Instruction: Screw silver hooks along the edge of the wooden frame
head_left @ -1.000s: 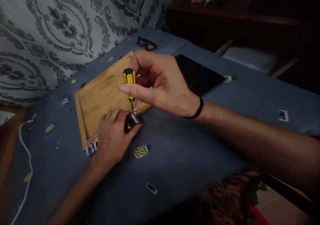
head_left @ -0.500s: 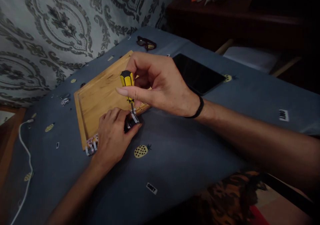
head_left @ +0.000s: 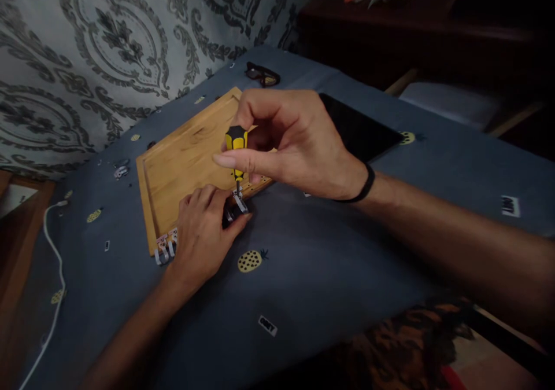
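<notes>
My right hand (head_left: pixel 299 144) is closed around the yellow-and-black handle of a small screwdriver (head_left: pixel 237 140). Its shaft points down, and the tip meets a silver metal hook (head_left: pixel 240 202) at the near edge of a wooden board (head_left: pixel 186 147) with a raised rim. Lying over that same edge, my left hand (head_left: pixel 200 228) has its thumb and fingers around the hook, partly hiding it. Further left along the edge, more curved metal hooks (head_left: pixel 163 252) sit on the board, some covered by my left hand. Whether a screw is under the tip I cannot make out.
Loose metal pieces (head_left: pixel 121 172) lie left of the board on the blue patterned cloth (head_left: pixel 312 274). A dark tablet-like slab (head_left: pixel 364 127) is behind my right wrist, with black glasses (head_left: pixel 262 74) further back. A white cable (head_left: pixel 54 262) runs down the left side.
The whole view has shifted slightly, so things appear a little further right. My right hand still grips the screwdriver at the hook, now more upright; my left hand keeps its hold.
</notes>
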